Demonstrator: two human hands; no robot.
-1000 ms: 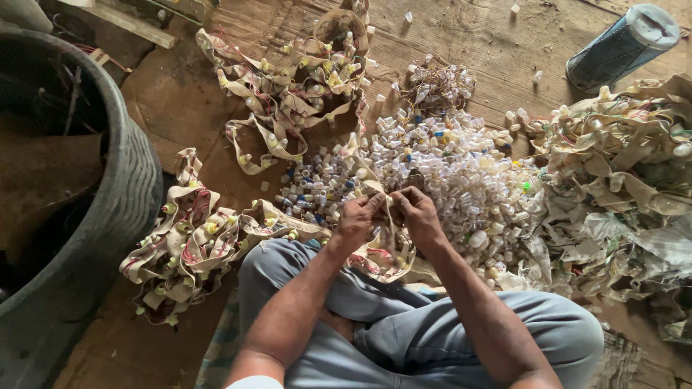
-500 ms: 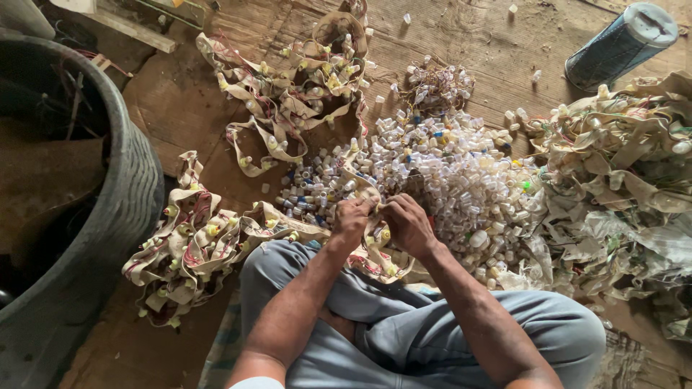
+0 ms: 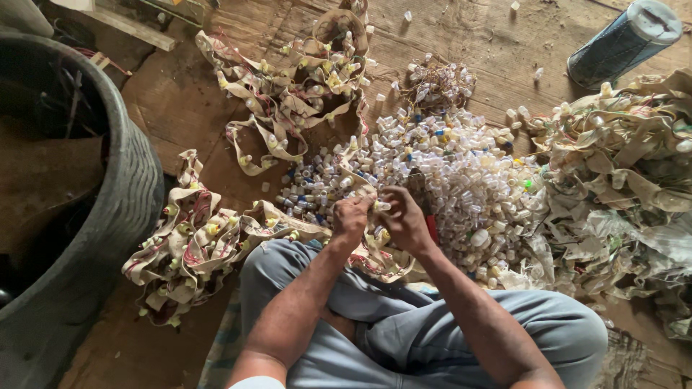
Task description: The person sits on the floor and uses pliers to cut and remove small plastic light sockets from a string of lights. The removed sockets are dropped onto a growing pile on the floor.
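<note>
I sit cross-legged in grey trousers on a wooden floor. My left hand [image 3: 351, 218] and my right hand [image 3: 404, 220] meet in front of my knees, both pinching a beige strip [image 3: 303, 227] studded with small plastic caps and wires. The strip runs left into a bundle [image 3: 189, 248] by my left knee. Just beyond my hands lies a large heap of small white and clear plastic pieces [image 3: 454, 180]. A red-handled tool [image 3: 431, 229] shows under my right hand.
A big dark tub [image 3: 108, 216] stands at the left. More beige strips lie at the back [image 3: 295, 79] and in a large pile at the right [image 3: 620, 166]. A blue cylinder [image 3: 623, 42] lies at the back right. Loose caps dot the boards.
My hands have drawn slightly closer together and toward me on the strip. The heap and bundles lie as before.
</note>
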